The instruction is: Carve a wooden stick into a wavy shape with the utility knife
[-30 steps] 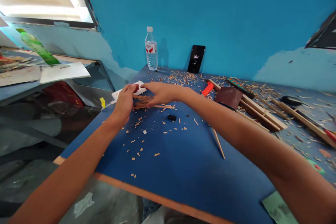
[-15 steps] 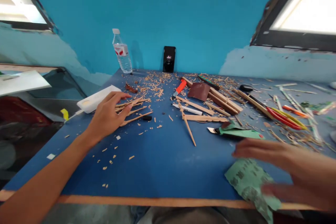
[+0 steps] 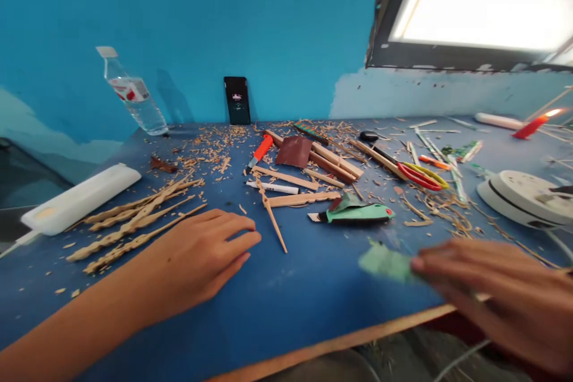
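Observation:
My left hand [image 3: 208, 253] rests low over the blue table, fingers stretched forward and holding nothing. Beside it lie several thin carved wooden sticks [image 3: 134, 221]. Ahead of its fingertips is a slim pointed carved stick [image 3: 274, 221]. My right hand [image 3: 492, 292], smeared by motion, has its fingertips on a piece of green sandpaper [image 3: 387, 262] near the front edge; the grip looks like a pinch. Just beyond the sandpaper lies a green utility knife [image 3: 360, 213] with its blade out, a scrap of green sheet on top.
A water bottle [image 3: 136, 98] and a phone [image 3: 237, 100] stand by the wall. Wood strips [image 3: 333, 161], a red-handled cutter [image 3: 260, 152], a marker [image 3: 275, 187] and red-yellow handled pliers [image 3: 421, 176] lie mid-table among shavings. At right are a white round device [image 3: 528, 197] and a lit red candle [image 3: 535, 125].
The view has turned right. My left hand has left the carved sticks and moved right. My right hand has come down to the green sandpaper, which has shifted off the table's edge.

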### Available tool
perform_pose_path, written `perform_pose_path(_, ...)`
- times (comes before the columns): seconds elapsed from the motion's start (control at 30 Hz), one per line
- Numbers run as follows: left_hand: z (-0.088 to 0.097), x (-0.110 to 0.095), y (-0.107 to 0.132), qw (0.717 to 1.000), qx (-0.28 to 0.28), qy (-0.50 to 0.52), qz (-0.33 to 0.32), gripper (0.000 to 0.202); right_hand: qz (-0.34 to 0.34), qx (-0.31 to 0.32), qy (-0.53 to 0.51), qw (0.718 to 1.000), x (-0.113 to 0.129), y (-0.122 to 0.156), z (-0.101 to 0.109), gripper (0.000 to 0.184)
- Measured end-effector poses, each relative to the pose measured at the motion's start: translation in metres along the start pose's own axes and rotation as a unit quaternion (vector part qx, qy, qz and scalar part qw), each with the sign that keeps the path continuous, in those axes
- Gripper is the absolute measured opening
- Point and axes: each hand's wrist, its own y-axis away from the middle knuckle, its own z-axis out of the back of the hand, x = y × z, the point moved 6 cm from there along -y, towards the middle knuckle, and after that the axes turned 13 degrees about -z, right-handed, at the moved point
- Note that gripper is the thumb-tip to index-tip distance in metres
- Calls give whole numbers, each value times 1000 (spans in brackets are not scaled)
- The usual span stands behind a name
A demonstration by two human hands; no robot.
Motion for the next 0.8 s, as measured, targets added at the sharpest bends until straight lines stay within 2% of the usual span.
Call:
perform_pose_path(0.07, 0, 4, -26, 1000, 0, -5, -15, 29, -100, -132, 17, 986, -23, -50, 8, 12)
perform_pose_path(0.1, -2, 8, -41, 1000, -2, -10, -14, 28, -159, -182, -26, 970, -40, -77, 5, 12)
perform_pose_path(0.13, -6, 13, -55, 1000, 1, -10, -12, 29, -209, -204, -111, 950, -58, -104, -4, 19)
perform_pose_path(0.17, -11, 17, -70, 1000, 5, -10, -9, 29, -235, -167, -190, 939, -74, -133, -22, 27)
perform_pose_path(0.2, -16, 21, -83, 1000, 7, -8, -7, 28, -239, -150, -206, 937, -87, -158, -38, 34)
perform_pose_path(0.27, -29, 29, -105, 1000, 6, -5, -2, 27, -255, -97, -193, 943, -108, -190, -66, 41)
perform_pose_path(0.3, -34, 31, -113, 1000, 4, -3, 1, 26, -257, -86, -180, 945, -115, -196, -74, 45)
perform_pose_path(0.37, -43, 35, -125, 1000, 6, -1, 9, 23, -243, -49, -148, 957, -118, -191, -83, 46)
perform_pose_path(0.4, -47, 37, -129, 1000, 8, 0, 14, 20, -227, -25, -134, 964, -114, -183, -83, 41)
perform_pose_path(0.47, -50, 39, -134, 1000, 15, 1, 22, 20, -176, 46, -115, 977, -98, -162, -80, 25)
perform_pose_path(0.5, -51, 41, -136, 999, 20, 2, 26, 21, -142, 97, -109, 979, -87, -151, -79, 23)
perform_pose_path(0.57, -51, 45, -140, 999, 32, 4, 38, 24, -75, 222, -101, 967, -67, -130, -82, 26)
perform_pose_path(0.63, -52, 52, -144, 998, 45, 13, 51, 23, -39, 309, -92, 946, -55, -114, -86, 26)
perform_pose_path(0.67, -52, 56, -146, 997, 50, 21, 58, 24, -35, 324, -82, 942, -54, -110, -87, 23)
perform_pose_path(0.73, -52, 64, -149, 995, 52, 43, 75, 26, -41, 313, -47, 948, -55, -106, -88, 19)
perform_pose_path(0.8, -53, 71, -150, 991, 46, 70, 100, 29, -40, 302, -8, 952, -57, -104, -90, 28)
